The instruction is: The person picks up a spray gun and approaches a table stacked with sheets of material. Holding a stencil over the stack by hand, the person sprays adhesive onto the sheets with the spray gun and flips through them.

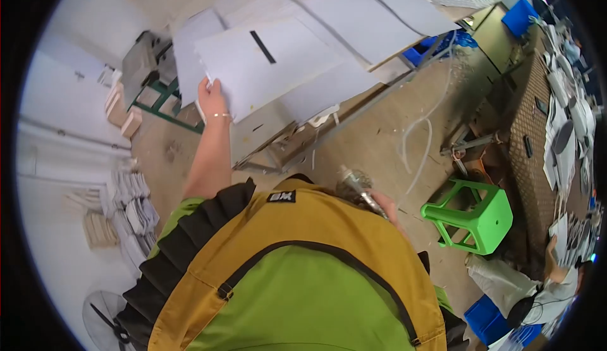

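Observation:
At the near left corner of a large white sheet (284, 66), my left hand (213, 100) is closed on the edge, fingertips pinching it. A short black strip (262, 47) lies on that sheet. Low in front of my apron, my right hand (384, 207) is partly hidden by the apron and wraps a silvery, tube-like tool (363, 191) with a rounded, see-through-looking part. The tool's exact kind is not clear. Further white sheets (360, 19) lie overlapping along the table (259, 133).
A green plastic stool (477, 218) stands at right, near a brown patterned table (518, 161) piled with grey and white pieces. A pale hose (436, 107) trails across the floor. Stacked pieces (129, 205) and a fan (104, 319) are at left. Another person (518, 288) sits lower right.

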`<state>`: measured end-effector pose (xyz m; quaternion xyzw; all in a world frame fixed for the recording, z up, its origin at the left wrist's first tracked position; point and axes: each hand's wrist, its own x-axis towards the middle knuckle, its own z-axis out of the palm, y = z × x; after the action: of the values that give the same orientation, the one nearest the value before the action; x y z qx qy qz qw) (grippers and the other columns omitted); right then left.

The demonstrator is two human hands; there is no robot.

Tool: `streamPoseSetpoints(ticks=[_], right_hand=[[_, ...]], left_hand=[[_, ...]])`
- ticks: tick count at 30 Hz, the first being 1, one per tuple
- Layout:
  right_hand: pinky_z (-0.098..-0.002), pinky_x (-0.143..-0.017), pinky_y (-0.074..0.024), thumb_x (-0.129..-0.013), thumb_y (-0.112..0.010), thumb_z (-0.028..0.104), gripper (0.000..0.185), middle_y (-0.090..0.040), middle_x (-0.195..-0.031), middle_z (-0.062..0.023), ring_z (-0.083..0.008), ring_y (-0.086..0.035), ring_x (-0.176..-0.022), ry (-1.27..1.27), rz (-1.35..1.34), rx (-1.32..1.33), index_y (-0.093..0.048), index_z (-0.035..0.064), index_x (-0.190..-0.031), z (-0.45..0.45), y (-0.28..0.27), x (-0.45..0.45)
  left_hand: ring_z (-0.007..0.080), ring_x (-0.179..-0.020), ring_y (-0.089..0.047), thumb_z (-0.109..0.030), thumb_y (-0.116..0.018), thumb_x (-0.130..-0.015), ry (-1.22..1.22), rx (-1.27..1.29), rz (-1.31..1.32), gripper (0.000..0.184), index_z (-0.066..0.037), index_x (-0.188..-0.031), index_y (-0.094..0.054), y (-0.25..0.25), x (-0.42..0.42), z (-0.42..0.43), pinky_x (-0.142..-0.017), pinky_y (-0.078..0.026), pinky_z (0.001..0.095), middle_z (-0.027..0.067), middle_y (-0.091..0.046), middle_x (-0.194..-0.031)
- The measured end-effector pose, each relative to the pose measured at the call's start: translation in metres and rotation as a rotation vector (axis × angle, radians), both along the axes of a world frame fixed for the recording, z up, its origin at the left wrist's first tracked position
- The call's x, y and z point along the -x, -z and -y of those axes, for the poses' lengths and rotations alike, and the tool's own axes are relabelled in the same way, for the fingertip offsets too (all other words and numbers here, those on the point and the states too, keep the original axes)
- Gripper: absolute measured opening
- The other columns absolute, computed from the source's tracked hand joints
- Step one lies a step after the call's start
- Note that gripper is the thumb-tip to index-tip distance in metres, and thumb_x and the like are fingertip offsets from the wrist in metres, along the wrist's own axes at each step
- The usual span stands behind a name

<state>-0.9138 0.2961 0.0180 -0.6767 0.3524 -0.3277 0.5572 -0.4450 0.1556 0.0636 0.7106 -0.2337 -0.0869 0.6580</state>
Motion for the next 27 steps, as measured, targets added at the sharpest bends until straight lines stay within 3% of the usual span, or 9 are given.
streamPoseSetpoints(ticks=[2, 6, 10, 16, 19, 22, 25, 27], right_hand=[[-0.0277, -0.077, -0.0457, -0.077, -0.065, 0.011, 0.037, -0.063, -0.094, -0.012, -0.0185, -0.06, -0.084, 0.123, 0.095, -0.091, -0.056, 0.0031, -0.112, -0.01, -0.009, -0.009], [-0.0277, -0.073, -0.0454, -0.079, -0.068, 0.014, 0.033, -0.063, -0.089, -0.0115, -0.0159, -0.058, -0.081, 0.38, -0.034, -0.231, -0.058, 0.0005, -0.107, -0.032, -0.041, -0.045], [-0.0279, -0.071, -0.0458, -0.081, -0.066, 0.013, 0.027, -0.063, -0.087, -0.0101, -0.0151, -0.058, -0.079, 0.508, -0.118, -0.124, -0.059, -0.0004, -0.103, -0.051, -0.055, -0.106], [-0.0282, -0.07, -0.0457, -0.081, -0.066, 0.012, 0.025, -0.063, -0.086, -0.0092, -0.0149, -0.057, -0.077, 0.449, -0.201, -0.173, -0.059, -0.001, -0.101, -0.079, -0.084, -0.231], [-0.0283, -0.07, -0.0459, -0.081, -0.066, 0.011, 0.025, -0.063, -0.086, -0.0093, -0.0148, -0.057, -0.077, 0.386, -0.163, -0.291, -0.059, -0.0009, -0.101, -0.085, -0.096, -0.292], [-0.0281, -0.07, -0.0458, -0.08, -0.065, 0.009, 0.025, -0.064, -0.087, -0.0087, -0.0145, -0.057, -0.077, 0.211, -0.074, -0.085, -0.059, -0.0002, -0.102, -0.076, -0.105, -0.328], [-0.0282, -0.071, -0.0458, -0.08, -0.065, 0.009, 0.025, -0.064, -0.087, -0.0083, -0.0147, -0.057, -0.077, 0.236, -0.125, -0.038, -0.059, 0.0003, -0.103, -0.06, -0.124, -0.352], [-0.0282, -0.072, -0.0457, -0.079, -0.065, 0.009, 0.025, -0.064, -0.087, -0.008, -0.0149, -0.057, -0.077, 0.233, -0.157, -0.009, -0.059, 0.0006, -0.103, -0.049, -0.138, -0.36]], left_hand=[[0.0152, -0.083, -0.054, -0.013, -0.06, -0.082, 0.005, 0.039, -0.018, 0.036, -0.001, -0.116, -0.051, -0.012, -0.017, -0.018, -0.073, -0.044, 0.0279, 0.0079, -0.059, -0.094], [0.016, -0.087, -0.055, -0.009, -0.058, -0.083, 0.076, 0.234, -0.183, 0.037, -0.001, -0.118, -0.049, -0.023, -0.081, -0.01, -0.076, -0.045, 0.028, 0.009, -0.059, -0.099], [0.0178, -0.093, -0.056, -0.005, -0.056, -0.083, 0.195, 0.32, -0.487, 0.038, -0.002, -0.12, -0.047, 0.008, -0.139, -0.021, -0.081, -0.046, 0.0308, 0.0098, -0.058, -0.106], [0.0245, -0.1, -0.055, -0.006, -0.055, -0.082, 0.633, 0.424, -0.912, 0.033, -0.004, -0.114, -0.048, 0.017, -0.185, -0.027, -0.082, -0.047, 0.0371, 0.0088, -0.056, -0.109], [0.0252, -0.098, -0.056, -0.007, -0.057, -0.08, 0.689, 0.269, -0.974, 0.033, -0.004, -0.112, -0.049, 0.018, -0.201, -0.023, -0.081, -0.047, 0.0367, 0.0083, -0.057, -0.107], [0.0254, -0.096, -0.057, -0.008, -0.058, -0.079, 0.727, 0.129, -1.004, 0.034, -0.003, -0.111, -0.049, 0.022, -0.208, -0.008, -0.08, -0.048, 0.0365, 0.0082, -0.057, -0.106], [0.0251, -0.094, -0.058, -0.009, -0.058, -0.078, 0.725, 0.002, -1.033, 0.034, -0.003, -0.11, -0.05, 0.027, -0.205, 0.005, -0.079, -0.048, 0.0366, 0.0084, -0.057, -0.106], [0.0249, -0.093, -0.058, -0.008, -0.057, -0.078, 0.851, -0.036, -0.969, 0.033, -0.003, -0.11, -0.05, 0.02, -0.201, 0.01, -0.079, -0.048, 0.0367, 0.0088, -0.057, -0.104]])
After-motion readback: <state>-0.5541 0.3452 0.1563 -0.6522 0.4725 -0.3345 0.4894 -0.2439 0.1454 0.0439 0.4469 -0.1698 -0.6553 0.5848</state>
